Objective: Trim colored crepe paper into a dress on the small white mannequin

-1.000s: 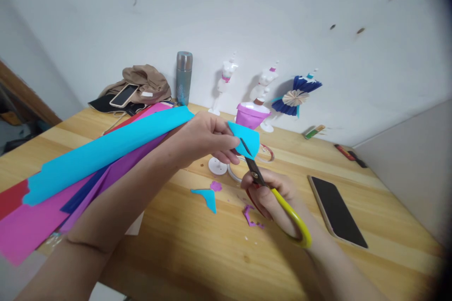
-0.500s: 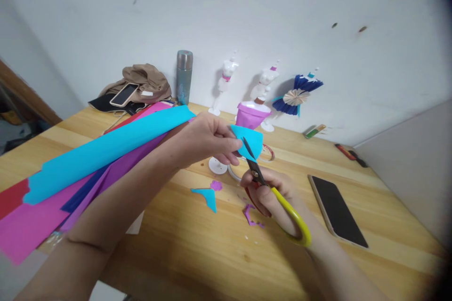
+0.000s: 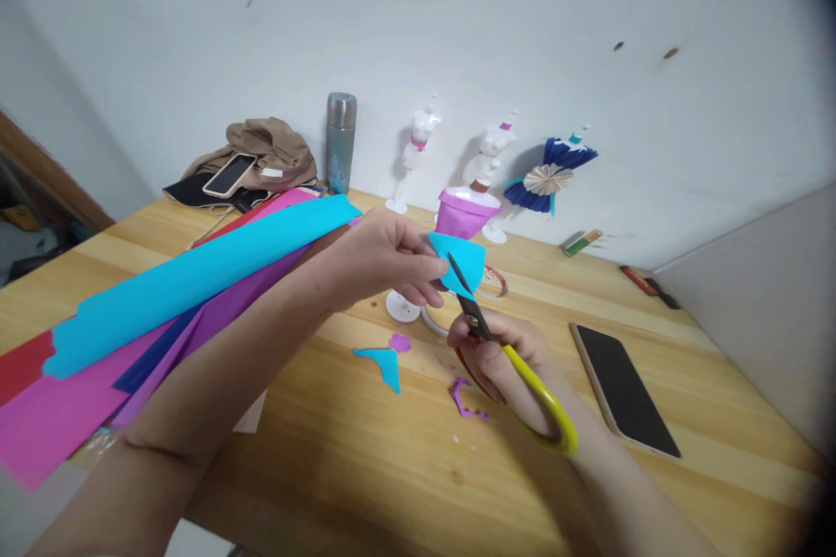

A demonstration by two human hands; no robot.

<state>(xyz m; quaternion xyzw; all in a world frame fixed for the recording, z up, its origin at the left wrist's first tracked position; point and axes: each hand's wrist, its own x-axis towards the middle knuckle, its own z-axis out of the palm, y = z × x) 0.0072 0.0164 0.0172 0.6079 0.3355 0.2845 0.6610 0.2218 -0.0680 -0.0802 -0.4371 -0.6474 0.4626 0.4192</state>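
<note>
My left hand point(image 3: 385, 259) pinches a small folded piece of light blue paper point(image 3: 465, 261) above the wooden table point(image 3: 366, 452). My right hand point(image 3: 502, 361) grips scissors with yellow handles point(image 3: 539, 400); their dark blades point(image 3: 462, 291) bite into the lower edge of the blue piece. Below the hands lie a blue paper offcut point(image 3: 384, 363) and purple scraps point(image 3: 465, 399).
Long sheets of blue, purple, pink and red paper point(image 3: 163, 296) lie at the left under my left forearm. A phone point(image 3: 623, 390) lies at the right. Along the wall stand a metal flask point(image 3: 340, 144), white figurines point(image 3: 487, 165) with paper dresses, a cloth heap with another phone point(image 3: 228, 174).
The scissor blades have shifted slightly along the blue piece, which has turned a little in my left hand. Both hands stay in the same place.
</note>
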